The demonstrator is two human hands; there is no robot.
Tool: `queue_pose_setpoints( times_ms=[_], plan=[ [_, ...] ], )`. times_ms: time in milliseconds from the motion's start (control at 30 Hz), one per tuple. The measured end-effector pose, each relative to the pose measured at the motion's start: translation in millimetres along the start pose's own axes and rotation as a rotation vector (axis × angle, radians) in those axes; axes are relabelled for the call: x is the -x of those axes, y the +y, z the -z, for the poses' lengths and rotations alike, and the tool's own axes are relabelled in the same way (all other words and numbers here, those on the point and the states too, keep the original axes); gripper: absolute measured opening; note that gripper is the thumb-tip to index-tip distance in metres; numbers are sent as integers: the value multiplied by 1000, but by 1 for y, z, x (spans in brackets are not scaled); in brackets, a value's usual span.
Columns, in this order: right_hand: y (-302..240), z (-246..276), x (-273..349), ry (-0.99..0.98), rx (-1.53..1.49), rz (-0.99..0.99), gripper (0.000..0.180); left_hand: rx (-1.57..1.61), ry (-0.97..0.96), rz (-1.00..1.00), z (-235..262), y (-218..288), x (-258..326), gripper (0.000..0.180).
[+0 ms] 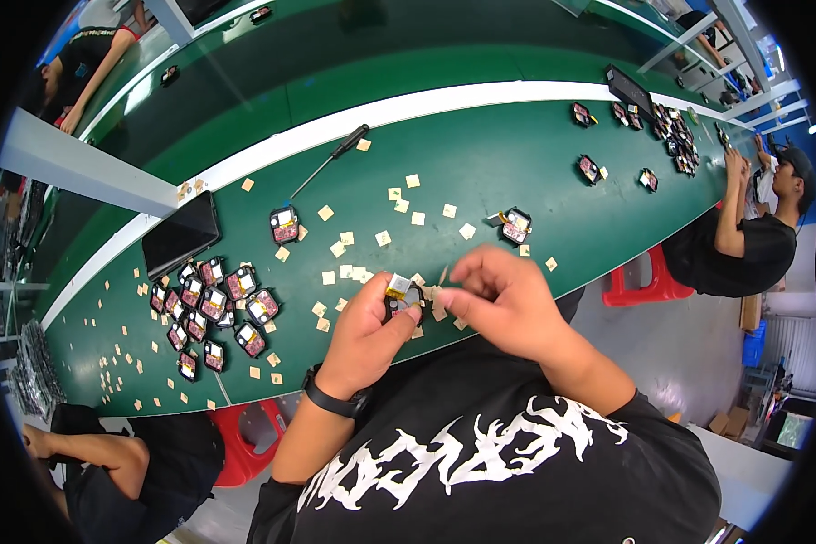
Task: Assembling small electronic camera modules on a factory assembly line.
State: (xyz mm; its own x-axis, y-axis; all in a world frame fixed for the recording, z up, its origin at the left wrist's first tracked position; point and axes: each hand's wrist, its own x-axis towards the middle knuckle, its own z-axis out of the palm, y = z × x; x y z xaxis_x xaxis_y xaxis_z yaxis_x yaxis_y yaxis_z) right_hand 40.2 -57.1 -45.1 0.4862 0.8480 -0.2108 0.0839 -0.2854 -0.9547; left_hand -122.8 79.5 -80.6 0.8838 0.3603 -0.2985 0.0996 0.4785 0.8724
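My left grip (363, 340) pinches a black casing (391, 306) with a silver battery (400, 283); my right grip (508, 304) pinches a small indistinct piece (432, 293). Other casings (273, 227) on the bench (480, 145) hold reddish boards (286, 234).

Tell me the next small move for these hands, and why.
I'd probably brace the black-cased unit more firmly in the left hand: the right hand's thumb tip is close to its edge, and the silver block seems exposed to a knock.
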Motion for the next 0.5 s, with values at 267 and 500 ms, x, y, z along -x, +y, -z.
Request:
queue_pose_setpoints(
  times_ms=[267, 500],
  plan=[
    [-9, -6, -23, -172, 83, 162, 14, -111, 11, -81, 1, -10, 0, 18],
    [-15, -5, -7, -174, -132, 23, 10, -448, 48, -349, -1, -5, 5, 22]
  ],
)
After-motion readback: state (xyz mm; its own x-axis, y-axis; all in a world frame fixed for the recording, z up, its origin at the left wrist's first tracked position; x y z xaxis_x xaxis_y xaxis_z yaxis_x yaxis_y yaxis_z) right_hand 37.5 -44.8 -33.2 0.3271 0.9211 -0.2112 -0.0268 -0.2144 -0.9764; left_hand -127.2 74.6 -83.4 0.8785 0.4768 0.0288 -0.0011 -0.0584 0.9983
